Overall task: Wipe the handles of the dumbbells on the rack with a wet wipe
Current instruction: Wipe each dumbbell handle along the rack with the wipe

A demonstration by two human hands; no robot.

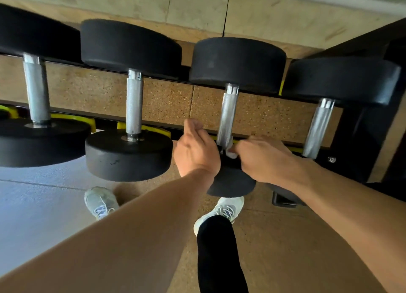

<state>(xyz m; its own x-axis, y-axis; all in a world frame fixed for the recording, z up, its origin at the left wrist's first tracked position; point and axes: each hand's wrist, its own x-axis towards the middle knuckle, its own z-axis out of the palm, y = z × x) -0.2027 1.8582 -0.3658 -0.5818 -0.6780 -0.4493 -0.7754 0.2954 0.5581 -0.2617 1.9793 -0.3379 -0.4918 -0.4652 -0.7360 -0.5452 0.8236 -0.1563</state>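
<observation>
Two bare forearms reach forward and down to the third dumbbell (236, 90) on the rack (356, 139). The right hand (261, 158) curls around a white wipe (232, 153), pressing it at the near end of the handle (228, 115). The left hand (196, 152) hangs just beside, fingers curled; whether it holds anything is unclear.

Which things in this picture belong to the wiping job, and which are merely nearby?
Job: white wet wipe; knurled steel dumbbell handles; black metal rack; right hand pinching the wipe; left hand.
Nearby: pale trainers; speckled cork-coloured floor.
</observation>
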